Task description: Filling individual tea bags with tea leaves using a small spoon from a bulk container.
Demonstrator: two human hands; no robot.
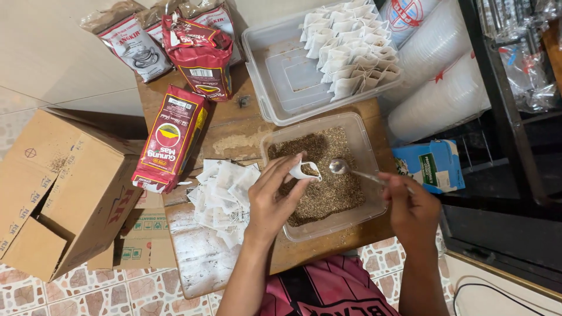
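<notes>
My left hand (274, 196) holds a small white filter bag (305, 170) open over a clear plastic tub (371, 153) of loose brown tea leaves (331, 182). My right hand (411, 208) grips a metal spoon (341, 167), its bowl right beside the bag's mouth, above the leaves. A heap of empty white filter bags (224, 193) lies on the wooden table (199, 257) just left of my left hand.
A second clear tub (275, 70) at the back holds rows of filled white bags (351, 47). Red tea packets (171, 137) and several more packets (202, 52) lie at left and back. An open cardboard box (58, 193) stands left. Stacked plastic cups (439, 88) and a blue carton (433, 167) are right.
</notes>
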